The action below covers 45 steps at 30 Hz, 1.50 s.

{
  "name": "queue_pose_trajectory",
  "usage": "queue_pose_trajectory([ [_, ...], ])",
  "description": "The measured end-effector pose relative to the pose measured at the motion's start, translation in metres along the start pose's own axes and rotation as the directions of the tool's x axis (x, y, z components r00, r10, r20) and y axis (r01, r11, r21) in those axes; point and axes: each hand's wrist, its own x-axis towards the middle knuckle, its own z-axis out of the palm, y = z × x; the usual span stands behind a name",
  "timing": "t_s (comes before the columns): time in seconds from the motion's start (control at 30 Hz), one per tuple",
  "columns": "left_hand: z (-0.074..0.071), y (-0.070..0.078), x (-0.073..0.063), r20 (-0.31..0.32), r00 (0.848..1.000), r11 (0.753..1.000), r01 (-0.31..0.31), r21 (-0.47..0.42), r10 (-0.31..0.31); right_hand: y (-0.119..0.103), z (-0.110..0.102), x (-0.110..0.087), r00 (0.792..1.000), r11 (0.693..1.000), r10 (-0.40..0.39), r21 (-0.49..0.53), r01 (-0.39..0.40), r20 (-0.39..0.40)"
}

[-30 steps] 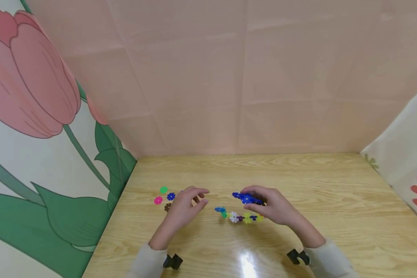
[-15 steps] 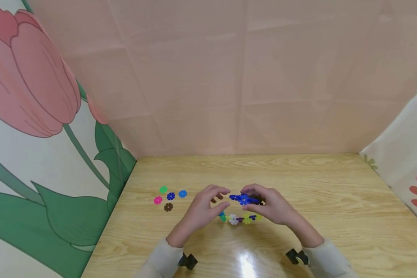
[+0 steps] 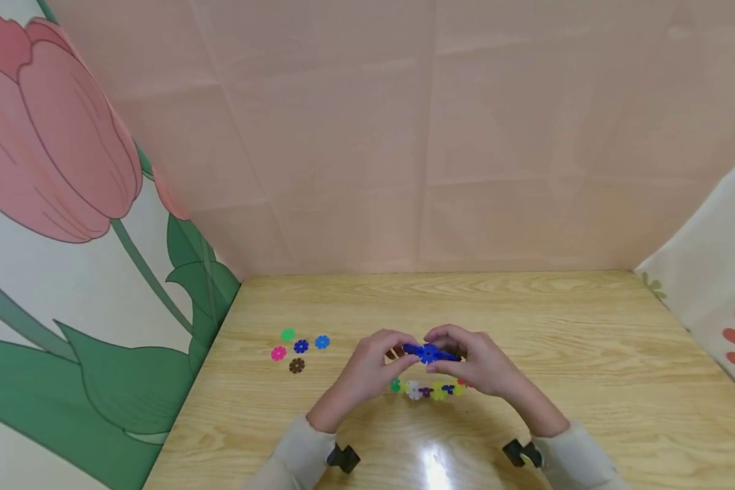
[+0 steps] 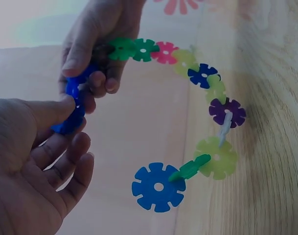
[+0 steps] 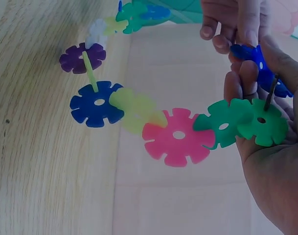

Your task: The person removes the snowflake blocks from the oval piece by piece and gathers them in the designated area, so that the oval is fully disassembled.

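A chain of interlocking plastic flower discs (image 5: 175, 154) hangs in a curve, with green, pink, yellow, blue, purple and white pieces slotted edge to edge. My right hand (image 3: 484, 364) holds it near one end, fingers and thumb around the blue discs (image 3: 428, 354). From the left, my left hand (image 3: 367, 371) pinches the outermost blue disc (image 4: 68, 126) between thumb and fingers. The chain's other end, a lighter blue disc (image 4: 148, 196), dangles free in the left wrist view. Where the blue pieces join is partly hidden by fingers.
Several loose discs lie on the wooden table (image 3: 576, 327) at the left: green (image 3: 288, 334), pink (image 3: 278, 353), dark blue (image 3: 301, 346), light blue (image 3: 322, 341) and brown (image 3: 297, 365). A pink cloth (image 3: 355, 170) hangs behind the table.
My left hand has moved right from beside the loose discs to the blue end of the chain and now pinches it. The right hand has stayed nearly in place.
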Motion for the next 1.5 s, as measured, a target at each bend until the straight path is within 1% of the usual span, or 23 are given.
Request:
queue_pose_trajectory([
  [0.07,0.002,-0.001,0.000,-0.015,1.000,1.000,0.008,0.000,-0.008,0.001,0.000,0.000,1.000,1.000,-0.002,0.001,0.002,0.003],
  [0.23,0.005,-0.004,0.001,-0.053,0.998,0.999,0.044,-0.017,-0.045,0.004,0.001,-0.001,1.000,1.000,0.022,0.008,-0.022,0.016],
  [0.37,0.006,-0.005,0.001,-0.094,0.995,0.999,0.043,-0.031,-0.046,0.004,0.001,-0.002,0.998,0.998,0.056,0.003,-0.056,0.018],
  [0.47,0.006,-0.006,0.001,-0.118,0.993,0.999,0.023,-0.034,-0.027,0.003,0.001,-0.003,0.994,0.994,0.105,0.004,-0.105,0.020],
  [0.6,0.007,-0.006,0.001,-0.133,0.991,1.000,-0.016,-0.018,0.014,0.001,0.001,-0.003,0.987,0.987,0.159,0.015,-0.159,0.025],
  [0.67,0.006,-0.006,0.001,-0.135,0.990,0.999,-0.037,0.002,0.037,0.000,0.001,-0.003,0.987,0.987,0.159,0.010,-0.159,0.020],
  [0.8,0.005,-0.004,0.001,-0.124,0.989,0.995,-0.077,0.063,0.085,0.000,0.002,-0.003,0.992,0.992,0.129,-0.013,-0.129,-0.010],
  [0.9,0.004,-0.004,0.001,-0.109,0.990,0.994,-0.078,0.081,0.087,0.001,0.003,-0.003,0.993,0.993,0.109,-0.035,-0.110,-0.035],
  [0.97,0.003,-0.005,0.001,-0.107,0.993,0.997,-0.054,0.057,0.060,0.001,0.003,-0.004,0.994,0.993,0.102,-0.048,-0.105,-0.047],
  [1.03,0.001,-0.007,-0.001,-0.111,0.994,1.000,-0.019,0.014,0.020,0.001,0.003,-0.004,0.993,0.993,0.103,-0.057,-0.106,-0.054],
  [1.13,-0.003,-0.011,-0.004,-0.132,0.990,0.998,0.035,-0.054,-0.042,0.001,0.003,-0.005,0.992,0.991,0.111,-0.063,-0.114,-0.057],
  [1.2,-0.006,-0.016,-0.007,-0.145,0.986,0.994,0.070,-0.081,-0.082,0.002,0.002,-0.005,0.992,0.991,0.115,-0.064,-0.119,-0.057],
  [1.33,-0.013,-0.030,-0.015,-0.168,0.972,0.983,0.149,-0.111,-0.166,0.002,0.001,-0.005,0.991,0.990,0.121,-0.065,-0.125,-0.060],
  [1.5,-0.024,-0.055,-0.028,-0.208,0.942,0.963,0.248,-0.107,-0.265,0.003,-0.001,-0.006,0.990,0.989,0.129,-0.068,-0.133,-0.064],
])
